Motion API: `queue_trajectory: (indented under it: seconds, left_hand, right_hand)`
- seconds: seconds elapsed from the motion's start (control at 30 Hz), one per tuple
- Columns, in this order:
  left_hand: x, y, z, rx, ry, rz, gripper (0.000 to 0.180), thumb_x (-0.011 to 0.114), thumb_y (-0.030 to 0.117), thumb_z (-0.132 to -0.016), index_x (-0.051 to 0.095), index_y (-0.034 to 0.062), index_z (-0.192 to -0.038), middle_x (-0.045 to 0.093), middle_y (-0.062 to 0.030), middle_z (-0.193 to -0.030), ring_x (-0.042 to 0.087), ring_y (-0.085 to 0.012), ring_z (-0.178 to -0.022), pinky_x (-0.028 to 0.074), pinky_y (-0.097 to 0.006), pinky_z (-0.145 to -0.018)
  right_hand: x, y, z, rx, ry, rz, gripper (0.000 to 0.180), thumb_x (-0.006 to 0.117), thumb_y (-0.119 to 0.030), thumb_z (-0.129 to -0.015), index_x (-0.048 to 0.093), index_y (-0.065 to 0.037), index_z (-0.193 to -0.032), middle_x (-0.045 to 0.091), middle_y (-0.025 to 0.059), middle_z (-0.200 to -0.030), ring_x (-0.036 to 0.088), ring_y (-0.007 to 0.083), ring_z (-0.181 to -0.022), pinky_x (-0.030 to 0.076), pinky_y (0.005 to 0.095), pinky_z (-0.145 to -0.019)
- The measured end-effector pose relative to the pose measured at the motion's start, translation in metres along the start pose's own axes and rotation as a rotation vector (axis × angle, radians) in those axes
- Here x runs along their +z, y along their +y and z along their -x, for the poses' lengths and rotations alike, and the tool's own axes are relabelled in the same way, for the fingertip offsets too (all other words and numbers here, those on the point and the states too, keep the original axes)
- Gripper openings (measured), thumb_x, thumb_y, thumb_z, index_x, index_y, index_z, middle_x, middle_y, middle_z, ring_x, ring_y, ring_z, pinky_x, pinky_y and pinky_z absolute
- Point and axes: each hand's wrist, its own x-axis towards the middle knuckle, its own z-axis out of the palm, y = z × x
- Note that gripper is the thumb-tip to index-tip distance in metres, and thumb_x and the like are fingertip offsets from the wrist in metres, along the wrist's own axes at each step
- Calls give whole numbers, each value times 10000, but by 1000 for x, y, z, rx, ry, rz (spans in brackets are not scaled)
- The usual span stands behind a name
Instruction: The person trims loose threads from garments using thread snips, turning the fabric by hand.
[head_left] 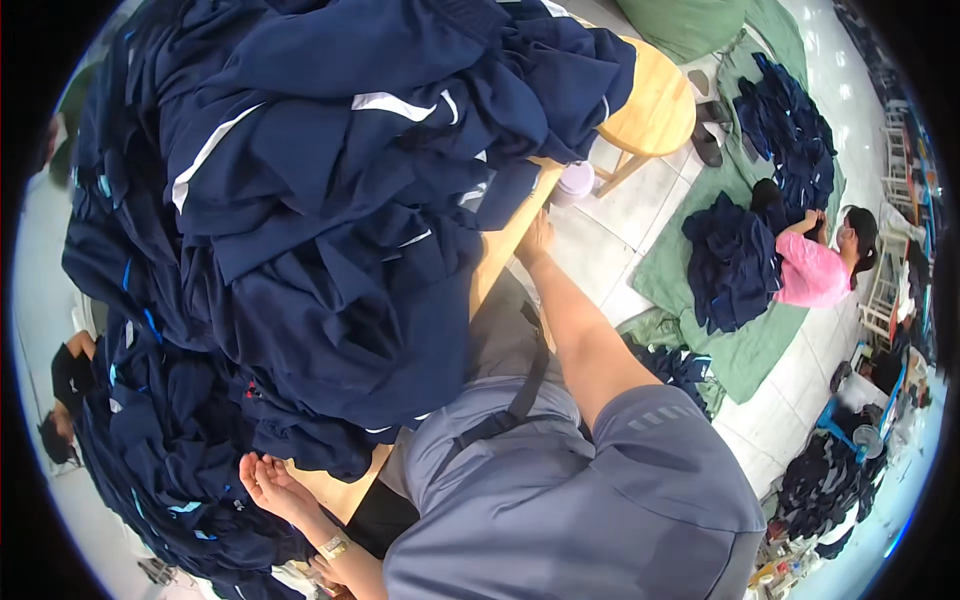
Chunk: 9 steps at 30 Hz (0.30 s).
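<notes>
A huge heap of navy garments with white and light blue stripes (330,200) covers the wooden table (500,250) in front of me. My left hand (268,485), a watch on its wrist, lies palm up with fingers apart at the heap's lower edge, touching the cloth. My right arm reaches forward, and my right hand (537,240) rests on the table's right edge just below the overhanging garments. Its fingertips are hidden against the cloth, so its grip is unclear. My grey shirt fills the lower middle.
A round wooden stool (655,105) stands behind the table with a pale cup (575,183) beside it. On the floor, a person in pink (815,270) sits on a green sheet (745,345) among navy garment piles. Another person in black (65,375) is at the left.
</notes>
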Motion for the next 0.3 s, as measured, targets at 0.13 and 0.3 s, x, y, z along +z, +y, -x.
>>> queue_trajectory:
  seconds: [0.13, 0.3]
  left_hand:
    - [27, 8, -8, 24, -77, 2, 167, 520, 21, -896, 551, 35, -1060, 593, -55, -1002, 578, -117, -803, 461, -218, -682]
    - [21, 10, -3, 59, -139, 29, 159, 510, 14, -904, 554, 31, -1056, 604, -61, -1003, 585, -121, -814, 471, -220, -687]
  right_hand:
    - [-18, 14, -36, 205, -137, -67, 543, 557, -357, -798, 488, -86, -1263, 471, 106, -1308, 438, 290, -1209, 389, 419, -954]
    - [-17, 28, -46, 270, -163, -530, 579, 579, -535, -755, 636, -114, -1148, 596, 123, -1199, 493, 262, -1195, 325, 403, -1018]
